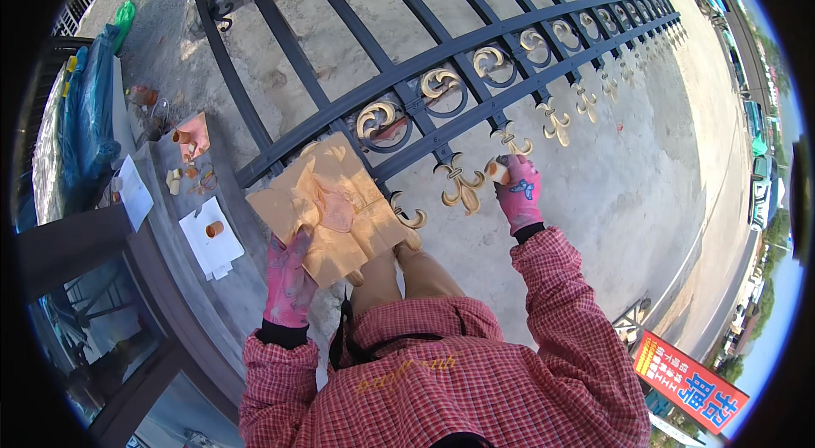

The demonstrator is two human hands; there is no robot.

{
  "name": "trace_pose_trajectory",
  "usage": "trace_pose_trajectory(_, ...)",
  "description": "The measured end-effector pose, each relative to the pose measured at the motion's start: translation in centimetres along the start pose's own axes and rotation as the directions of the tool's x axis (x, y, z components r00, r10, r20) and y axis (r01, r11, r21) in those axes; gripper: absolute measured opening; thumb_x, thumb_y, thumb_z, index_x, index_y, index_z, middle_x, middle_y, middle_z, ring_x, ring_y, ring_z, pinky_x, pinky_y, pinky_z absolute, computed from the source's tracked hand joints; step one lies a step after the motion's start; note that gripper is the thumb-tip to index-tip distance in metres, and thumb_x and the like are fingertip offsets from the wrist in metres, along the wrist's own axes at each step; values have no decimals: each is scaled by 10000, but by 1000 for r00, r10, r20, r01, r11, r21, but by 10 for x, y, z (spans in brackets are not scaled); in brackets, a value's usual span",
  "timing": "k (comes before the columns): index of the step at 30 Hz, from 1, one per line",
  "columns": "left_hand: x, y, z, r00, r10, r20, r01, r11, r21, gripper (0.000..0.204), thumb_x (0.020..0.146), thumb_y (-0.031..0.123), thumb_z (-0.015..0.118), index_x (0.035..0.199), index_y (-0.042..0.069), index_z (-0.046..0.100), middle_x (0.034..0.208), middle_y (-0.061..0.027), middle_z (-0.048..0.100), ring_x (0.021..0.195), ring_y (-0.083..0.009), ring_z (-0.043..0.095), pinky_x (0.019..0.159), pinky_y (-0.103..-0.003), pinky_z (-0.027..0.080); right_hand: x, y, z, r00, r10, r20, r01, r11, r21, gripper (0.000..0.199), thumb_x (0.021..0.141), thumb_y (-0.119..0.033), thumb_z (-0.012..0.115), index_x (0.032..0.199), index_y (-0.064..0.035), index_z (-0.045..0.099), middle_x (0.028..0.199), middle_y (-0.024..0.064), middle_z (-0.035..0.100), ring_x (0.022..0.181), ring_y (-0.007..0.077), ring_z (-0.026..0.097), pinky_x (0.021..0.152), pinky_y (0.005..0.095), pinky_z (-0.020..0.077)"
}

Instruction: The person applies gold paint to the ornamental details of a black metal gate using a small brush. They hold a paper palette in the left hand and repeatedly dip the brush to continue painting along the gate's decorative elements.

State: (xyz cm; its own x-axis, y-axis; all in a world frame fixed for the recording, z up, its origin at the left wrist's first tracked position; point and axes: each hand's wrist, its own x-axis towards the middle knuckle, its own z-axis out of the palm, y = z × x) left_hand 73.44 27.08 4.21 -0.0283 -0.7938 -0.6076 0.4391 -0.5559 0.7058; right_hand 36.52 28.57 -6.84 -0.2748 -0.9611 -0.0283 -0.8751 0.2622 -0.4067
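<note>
A person in a red checked shirt stands over a dark iron fence (340, 100). The left hand (287, 278), fingers clamped, holds gold-smeared cardboard (335, 206). The right hand (518, 189) pinches a small brush (494, 170) beside a gilded finial (461, 185); paint could smear the dark bars.

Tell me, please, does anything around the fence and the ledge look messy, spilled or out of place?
Mostly the card in the left hand: it is smeared with gold paint and creased. On the ledge, small cups and paper sheets lie scattered and stained. The right hand works at a gold finial; the fence itself looks sound.
</note>
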Motion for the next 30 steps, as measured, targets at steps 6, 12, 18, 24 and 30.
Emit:
trace_pose_trajectory(6, 6, 11, 5, 1000, -17, 15, 18, 999, -39, 482, 896, 89, 580, 1333, 57, 379, 1277, -107, 497, 1137, -249, 543, 927, -394, 502, -7, -8, 2, 985, 41, 166, -52, 997, 64, 356, 624, -76, 762, 945, -81, 608, 910, 94, 626, 884, 321, 596, 751, 406, 483)
trace_pose_trajectory(12, 12, 10, 6, 1000, -22, 11, 22, 999, -44, 480, 894, 86, 585, 1326, 51, 380, 1264, -114, 502, 1119, -252, 553, 915, -400, 509, -61, -13, -3, 935, 62, 349, -35, 996, -85, 391, 614, -132, 779, 964, -121, 603, 947, 80, 623, 920, 297, 589, 781, 405, 468)
trace_pose_trajectory(18, 10, 5, 18, 1000, -23, -13, 23, 1000, -6, 523, 891, 92, 585, 1349, 45, 338, 1265, -115, 492, 1125, -257, 548, 909, -406, 512, 14, 5, -44, 923, 378, -73, -325, 866, 381, 325, 679, -108, 748, 958, -64, 588, 895, 126, 611, 817, 322, 614, 693, 403, 504)
trace_pose_trajectory(24, 5, -16, 50, 997, 69, -31, -71, 996, -62, 531, 875, 105, 618, 1341, 49, 370, 1262, -111, 498, 1124, -250, 546, 904, -407, 513, -11, 90, -39, 897, 369, 244, -346, 929, -134, 346, 672, -166, 764, 963, -82, 596, 942, 135, 611, 880, 327, 601, 753, 412, 490)
trace_pose_trajectory(30, 0, -46, 95, 998, 56, -9, -56, 995, -88, 501, 879, 90, 605, 1332, 51, 394, 1272, -103, 498, 1135, -244, 540, 933, -397, 492, 33, 79, -32, 987, -22, 158, -2, 989, 151, 397, 684, -211, 764, 1006, -73, 578, 988, 125, 604, 865, 332, 597, 748, 412, 494)
